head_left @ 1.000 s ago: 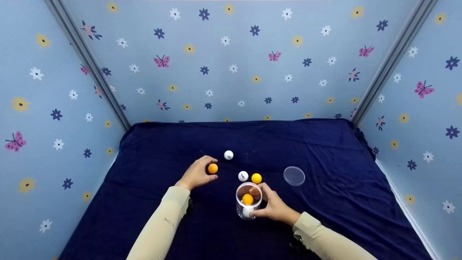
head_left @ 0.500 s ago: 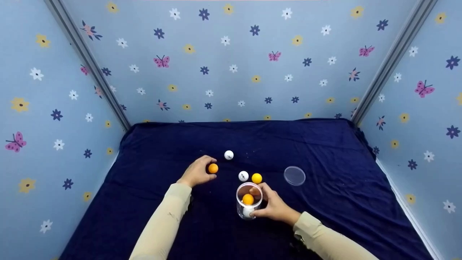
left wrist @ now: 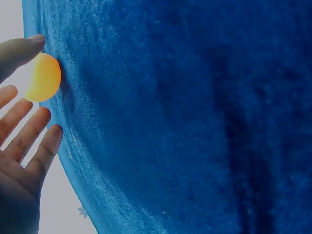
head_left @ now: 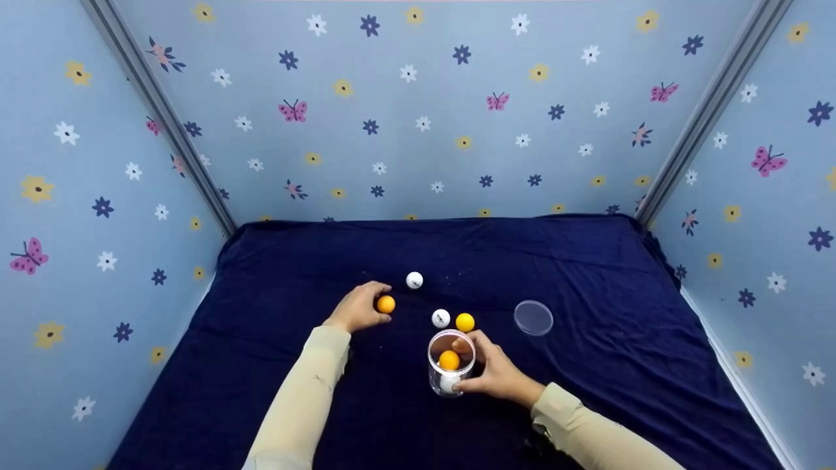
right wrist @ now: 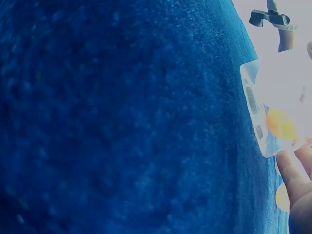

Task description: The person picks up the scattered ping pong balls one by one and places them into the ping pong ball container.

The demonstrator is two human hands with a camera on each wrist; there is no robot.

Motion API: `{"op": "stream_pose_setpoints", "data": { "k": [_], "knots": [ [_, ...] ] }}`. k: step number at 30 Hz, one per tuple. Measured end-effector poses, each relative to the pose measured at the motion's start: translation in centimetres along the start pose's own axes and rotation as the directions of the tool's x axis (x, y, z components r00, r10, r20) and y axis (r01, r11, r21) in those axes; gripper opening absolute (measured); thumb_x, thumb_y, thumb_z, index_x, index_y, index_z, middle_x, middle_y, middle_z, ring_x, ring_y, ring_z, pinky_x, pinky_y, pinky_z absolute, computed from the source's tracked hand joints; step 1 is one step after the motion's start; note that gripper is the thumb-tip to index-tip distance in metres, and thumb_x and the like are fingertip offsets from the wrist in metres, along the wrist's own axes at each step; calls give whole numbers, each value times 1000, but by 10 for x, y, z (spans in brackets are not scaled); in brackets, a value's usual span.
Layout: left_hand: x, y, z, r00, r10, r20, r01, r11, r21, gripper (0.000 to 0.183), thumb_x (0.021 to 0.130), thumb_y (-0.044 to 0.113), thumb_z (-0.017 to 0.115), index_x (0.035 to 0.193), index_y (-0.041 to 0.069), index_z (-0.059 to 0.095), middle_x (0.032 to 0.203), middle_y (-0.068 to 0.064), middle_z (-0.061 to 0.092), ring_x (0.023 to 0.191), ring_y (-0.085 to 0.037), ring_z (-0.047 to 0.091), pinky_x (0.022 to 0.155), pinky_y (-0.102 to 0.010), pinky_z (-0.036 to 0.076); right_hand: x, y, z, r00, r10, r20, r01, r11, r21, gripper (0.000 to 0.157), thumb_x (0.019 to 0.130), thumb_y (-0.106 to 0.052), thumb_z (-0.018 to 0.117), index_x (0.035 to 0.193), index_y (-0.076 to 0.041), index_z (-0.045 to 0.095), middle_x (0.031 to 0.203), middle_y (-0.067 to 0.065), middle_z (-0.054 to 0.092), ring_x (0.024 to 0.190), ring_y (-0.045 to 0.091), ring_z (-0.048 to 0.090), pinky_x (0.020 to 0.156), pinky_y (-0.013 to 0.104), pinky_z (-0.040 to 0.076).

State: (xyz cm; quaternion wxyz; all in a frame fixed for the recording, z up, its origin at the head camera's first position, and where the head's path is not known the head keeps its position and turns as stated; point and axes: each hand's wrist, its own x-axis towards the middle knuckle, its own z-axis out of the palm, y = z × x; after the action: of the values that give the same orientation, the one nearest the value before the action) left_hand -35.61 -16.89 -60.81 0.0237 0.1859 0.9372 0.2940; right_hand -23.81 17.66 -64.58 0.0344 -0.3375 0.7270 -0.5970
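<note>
Right hand (head_left: 499, 375) clamped round clear jar (head_left: 435, 377), lower centre of frame; inside, 1 orange ball (head_left: 449, 360) and 1 white ball (head_left: 449, 382). Left hand (head_left: 358, 308), left of centre: thumb and fingers apart about 2nd orange ball (head_left: 386, 305); contact cannot be told. Far white ball (head_left: 414, 281) above and right of it. Near white ball (head_left: 441, 318) and yellow ball (head_left: 465, 322) side by side, just above jar. Round clear lid (head_left: 533, 318) on navy cloth (head_left: 588, 274), right of centre.
</note>
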Motion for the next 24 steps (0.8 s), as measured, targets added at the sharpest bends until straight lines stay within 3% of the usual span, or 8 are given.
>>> {"op": "stream_pose_setpoints", "data": {
  "k": [7,13,24],
  "knots": [
    [3,-4,2,997,-74,0,74,994,-86,70,81,12,96,144,2,68,136,-17,74,120,-34,72,109,-50,56,0,-1,0,1000,2,0,-2,1000,7,74,75,-3,98,131,12,52,128,31,71,122,42,71,111,38,58],
    [4,-8,7,996,-84,-2,84,990,-114,67,81,12,95,142,0,69,130,-17,77,112,-30,74,105,-49,59,0,-1,0,1000,2,0,-2,1000,6,75,75,-3,98,131,12,51,129,32,71,122,44,71,111,36,58],
    [9,-6,13,998,-62,-29,59,995,-83,59,82,10,94,136,-3,73,135,-19,75,127,-35,70,116,-49,53,0,-4,0,1000,13,12,-13,1000,4,76,74,-4,98,132,11,51,130,29,71,123,42,70,111,41,57]
  ]
}}
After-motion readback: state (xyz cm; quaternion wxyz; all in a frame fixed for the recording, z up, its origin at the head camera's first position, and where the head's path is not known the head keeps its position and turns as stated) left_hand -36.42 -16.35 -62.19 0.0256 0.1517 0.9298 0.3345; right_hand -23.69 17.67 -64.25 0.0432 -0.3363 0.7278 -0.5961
